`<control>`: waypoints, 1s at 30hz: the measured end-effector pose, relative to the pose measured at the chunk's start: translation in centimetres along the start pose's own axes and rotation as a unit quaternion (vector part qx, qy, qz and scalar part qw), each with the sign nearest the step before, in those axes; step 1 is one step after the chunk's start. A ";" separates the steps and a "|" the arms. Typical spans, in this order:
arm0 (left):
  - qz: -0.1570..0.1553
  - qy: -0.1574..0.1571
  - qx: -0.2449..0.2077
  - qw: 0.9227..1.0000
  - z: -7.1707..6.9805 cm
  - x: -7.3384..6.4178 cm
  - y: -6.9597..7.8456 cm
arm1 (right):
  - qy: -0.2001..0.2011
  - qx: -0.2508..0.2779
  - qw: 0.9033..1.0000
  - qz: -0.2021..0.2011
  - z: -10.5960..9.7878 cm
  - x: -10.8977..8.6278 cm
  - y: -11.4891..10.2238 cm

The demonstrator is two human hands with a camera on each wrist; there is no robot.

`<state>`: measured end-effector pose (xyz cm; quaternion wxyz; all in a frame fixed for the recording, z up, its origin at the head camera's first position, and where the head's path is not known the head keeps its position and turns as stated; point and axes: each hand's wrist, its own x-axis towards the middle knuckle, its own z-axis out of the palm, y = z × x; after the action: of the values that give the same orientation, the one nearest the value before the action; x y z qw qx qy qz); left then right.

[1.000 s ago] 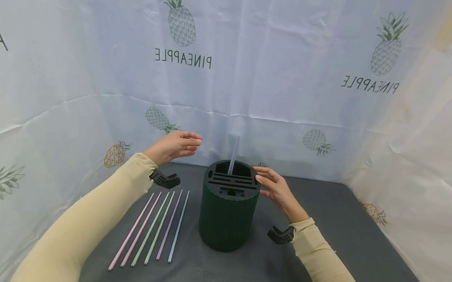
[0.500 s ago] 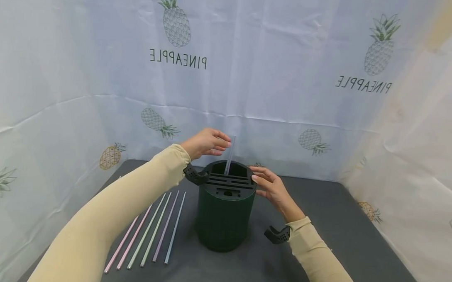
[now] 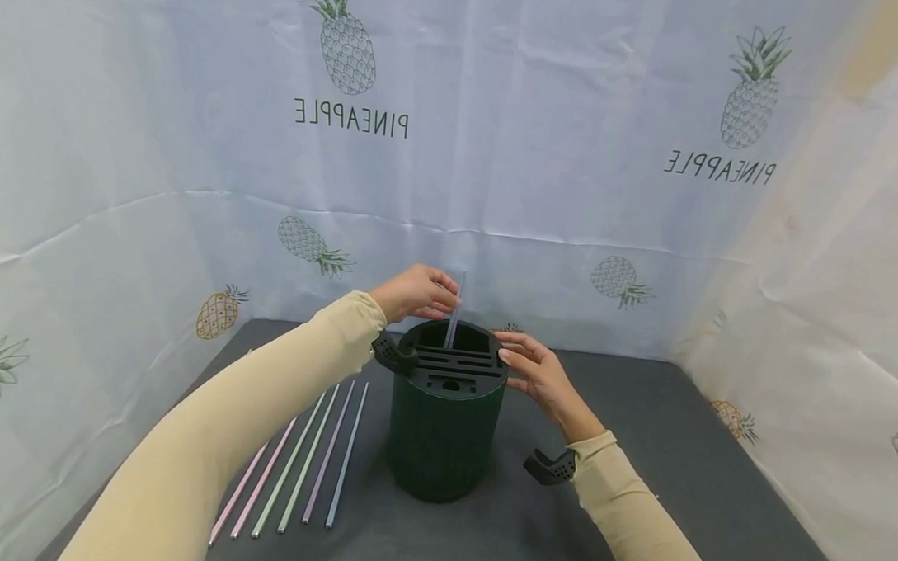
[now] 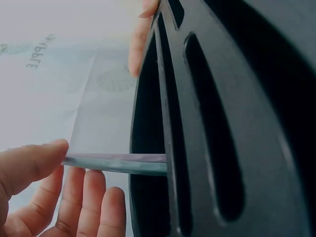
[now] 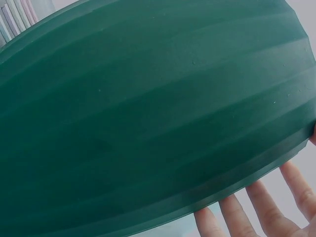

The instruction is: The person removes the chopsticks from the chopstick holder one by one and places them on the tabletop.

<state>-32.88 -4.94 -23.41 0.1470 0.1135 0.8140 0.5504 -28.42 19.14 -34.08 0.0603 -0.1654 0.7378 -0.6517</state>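
A dark green round utensil block (image 3: pixel 443 441) with a slotted black top (image 3: pixel 455 363) stands upright on the table. Two pastel chopsticks (image 4: pixel 116 164), one pinkish-purple and one bluish, rise from the wide rear opening. My left hand (image 3: pixel 417 293) pinches their upper ends between thumb and fingers. On the block's right side, just below the rim, rest the spread, nearly straight fingers of my right hand (image 3: pixel 538 373). The chopsticks' lower ends are hidden inside the block.
Several loose chopsticks (image 3: pixel 314 461) in pink, green, purple and blue lie side by side on the dark grey table (image 3: pixel 635 485), left of the block. My left sleeve (image 3: pixel 267 398) covers part of the pink ones. A pineapple-print curtain (image 3: pixel 543 152) hangs behind.
My left hand has moved right from above the table's left side to the standing chopsticks, and its fingers have closed on them. My right hand stays at the block's side.
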 end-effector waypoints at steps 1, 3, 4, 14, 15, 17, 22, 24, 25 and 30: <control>0.002 0.000 0.001 1.000 0.0 0.0 0.0 | 0.001 0.001 1.000 0.001 0.0 0.0 0.0; 0.007 -0.001 0.003 1.000 0.0 0.0 -0.1 | 0.002 0.001 1.000 0.003 0.0 0.0 0.0; 0.009 -0.001 0.003 1.000 0.0 0.0 -0.2 | 0.002 0.002 1.000 0.003 0.1 -0.1 0.0; 0.034 0.020 -0.045 0.998 -1.3 -0.7 0.1 | -0.009 0.010 1.000 -0.005 -0.1 -0.2 -0.1; 0.043 0.024 -0.057 0.997 -1.6 -0.9 0.4 | -0.011 0.012 1.000 -0.006 -0.1 -0.2 -0.2; 0.066 0.035 -0.088 0.993 -2.3 -1.6 1.0 | -0.012 0.016 1.000 -0.006 -0.1 -0.2 -0.2; 0.159 0.088 -0.183 0.966 -4.4 -3.5 3.2 | -0.013 0.013 1.000 -0.007 -0.2 -0.1 -0.1; 0.201 0.116 -0.231 0.945 -5.4 -4.3 4.0 | -0.013 0.012 1.000 -0.008 -0.2 -0.1 -0.1; 0.220 0.129 -0.257 0.932 -6.0 -4.8 4.4 | -0.013 0.013 1.000 -0.008 -0.2 -0.2 -0.1; 0.274 0.190 -0.357 0.872 -8.9 -7.0 5.3 | -0.017 0.013 1.000 -0.010 -0.3 -0.2 -0.1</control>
<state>-29.49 -13.12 -14.56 -0.1369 0.1647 0.5101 0.8330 -28.31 19.44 -33.99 0.0682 -0.1832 0.7264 -0.6589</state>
